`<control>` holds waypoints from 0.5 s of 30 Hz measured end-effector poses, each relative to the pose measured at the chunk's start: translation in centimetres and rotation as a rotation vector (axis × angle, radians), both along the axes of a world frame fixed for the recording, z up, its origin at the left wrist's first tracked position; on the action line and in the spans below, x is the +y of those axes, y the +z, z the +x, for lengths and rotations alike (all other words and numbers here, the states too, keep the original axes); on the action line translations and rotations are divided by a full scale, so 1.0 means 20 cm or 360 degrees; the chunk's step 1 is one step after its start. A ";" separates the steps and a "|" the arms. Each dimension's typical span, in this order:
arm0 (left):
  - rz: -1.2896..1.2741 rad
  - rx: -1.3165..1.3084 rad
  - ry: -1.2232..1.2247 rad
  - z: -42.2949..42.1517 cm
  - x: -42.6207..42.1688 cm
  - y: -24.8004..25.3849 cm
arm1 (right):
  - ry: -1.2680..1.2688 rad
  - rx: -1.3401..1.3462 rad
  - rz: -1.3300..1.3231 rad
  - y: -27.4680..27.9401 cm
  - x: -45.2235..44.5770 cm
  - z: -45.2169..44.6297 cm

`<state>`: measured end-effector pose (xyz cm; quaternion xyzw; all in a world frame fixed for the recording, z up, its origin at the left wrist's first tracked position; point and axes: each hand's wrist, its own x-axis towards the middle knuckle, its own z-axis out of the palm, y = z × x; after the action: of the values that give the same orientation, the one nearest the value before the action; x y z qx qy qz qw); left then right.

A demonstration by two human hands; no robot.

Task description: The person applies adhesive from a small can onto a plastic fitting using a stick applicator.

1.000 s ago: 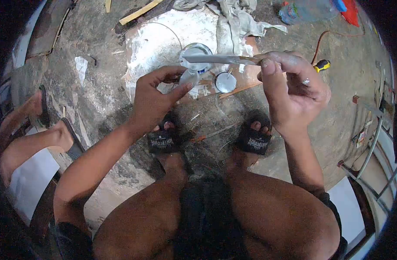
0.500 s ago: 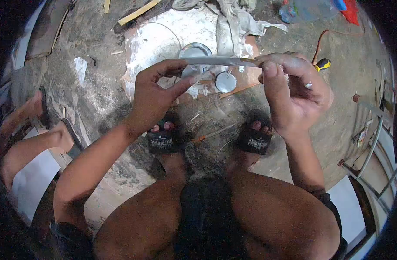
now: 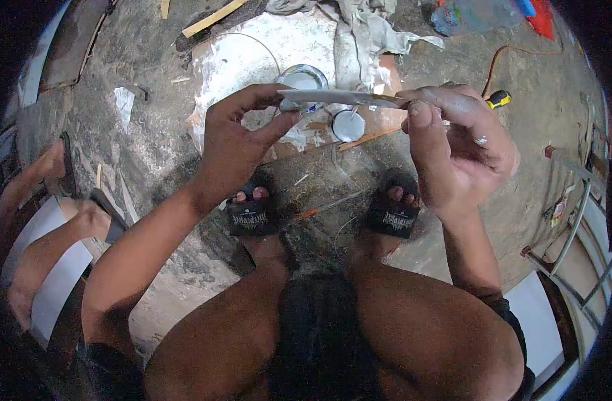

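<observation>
A thin, narrow strip (image 3: pixel 333 97) is held up level in front of me, coated whitish grey along most of its length and brown near its right end. My right hand (image 3: pixel 460 134) pinches that brown end between thumb and fingers; grey smears mark the fingers. At the opposite end, the fingers of my left hand (image 3: pixel 242 127) curl around the strip's tip, the thumb below it and one greyish fingertip showing. Beneath the strip on the floor stand a round metal can (image 3: pixel 302 75), partly covered, and a smaller round tin (image 3: pixel 348 125) with grey-white contents.
A white-smeared board (image 3: pixel 232 63) lies under the cans, with a crumpled grey cloth (image 3: pixel 369 33) at its far side. A yellow-black handle (image 3: pixel 498 99) lies right, near an orange cord (image 3: pixel 496 57). A metal frame (image 3: pixel 567 230) stands at far right. Another person's legs (image 3: pixel 58 244) are at left.
The strip has tilted slightly, showing more of its left edge. My left fingers have shifted a little at its end. At far left, the other person's leg has moved slightly.
</observation>
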<state>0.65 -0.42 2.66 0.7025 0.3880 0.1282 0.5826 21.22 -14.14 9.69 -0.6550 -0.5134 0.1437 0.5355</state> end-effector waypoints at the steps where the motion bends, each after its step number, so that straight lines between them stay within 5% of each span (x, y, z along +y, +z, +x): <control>1: -0.0023 -0.0012 0.0014 0.00 0.00 0.00 | 0.0001 -0.0008 0.0002 0.00 0.00 0.00; 15: 0.0043 -0.0042 -0.0079 -0.01 0.02 0.01 | 0.0028 -0.0143 0.0031 0.02 0.00 0.00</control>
<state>0.54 -0.09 2.82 0.7180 0.3610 0.1284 0.5812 21.23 -14.20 10.16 -0.6511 -0.5439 0.1138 0.5170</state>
